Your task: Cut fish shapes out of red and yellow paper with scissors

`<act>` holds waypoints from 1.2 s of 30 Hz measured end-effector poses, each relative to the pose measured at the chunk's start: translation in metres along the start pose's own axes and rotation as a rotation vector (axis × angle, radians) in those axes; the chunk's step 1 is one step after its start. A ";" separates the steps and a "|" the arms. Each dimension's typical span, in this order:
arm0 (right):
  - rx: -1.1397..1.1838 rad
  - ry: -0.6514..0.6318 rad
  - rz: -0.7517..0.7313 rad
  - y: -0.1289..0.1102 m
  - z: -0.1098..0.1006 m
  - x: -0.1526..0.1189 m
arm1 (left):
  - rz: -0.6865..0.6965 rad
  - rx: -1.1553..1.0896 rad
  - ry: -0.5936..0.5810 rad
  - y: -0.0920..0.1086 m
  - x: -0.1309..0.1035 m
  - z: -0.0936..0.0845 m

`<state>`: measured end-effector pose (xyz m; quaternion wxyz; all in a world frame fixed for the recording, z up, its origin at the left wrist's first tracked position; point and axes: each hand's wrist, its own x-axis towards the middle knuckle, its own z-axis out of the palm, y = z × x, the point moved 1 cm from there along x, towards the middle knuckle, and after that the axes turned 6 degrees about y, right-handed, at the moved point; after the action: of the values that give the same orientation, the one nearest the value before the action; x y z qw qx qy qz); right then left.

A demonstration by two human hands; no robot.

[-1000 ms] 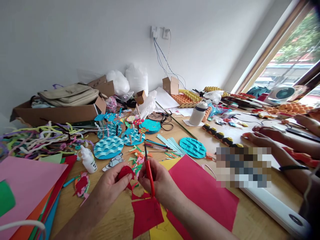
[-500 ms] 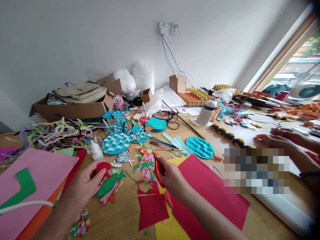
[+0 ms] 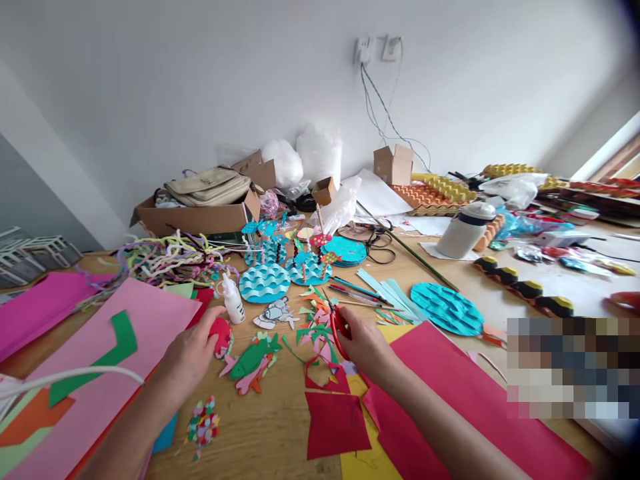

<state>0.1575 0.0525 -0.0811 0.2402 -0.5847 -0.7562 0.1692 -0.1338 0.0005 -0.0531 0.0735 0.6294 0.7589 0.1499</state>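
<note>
My left hand has its fingers closed at the edge of a small red paper cutout, low over the wooden table; the fingertips are partly hidden. Beside it lies a pile of fish-shaped paper cutouts, a green one on top. A white glue bottle stands just beyond that hand. In my right hand is a pair of red-handled scissors, blades pointing away over paper scraps. Red paper offcuts and a large red sheet lie under and beside my right forearm.
Pink paper lies at left, near a tangle of pipe cleaners. Blue wavy discs, pencils and a white bottle stand or lie farther back. Another person's hand shows at the right edge.
My view has swung left, so things appear farther right. My left hand has lowered the red cutout toward the table beside the fish pile. My right hand still holds the scissors.
</note>
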 end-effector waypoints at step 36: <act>0.127 -0.132 0.038 0.019 -0.013 -0.052 | 0.394 -0.096 -0.448 0.118 -0.059 0.071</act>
<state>0.1904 0.0069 -0.0891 0.2228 -0.5703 -0.7468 0.2596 0.0092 -0.0285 -0.0870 0.2384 0.7776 0.5793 0.0542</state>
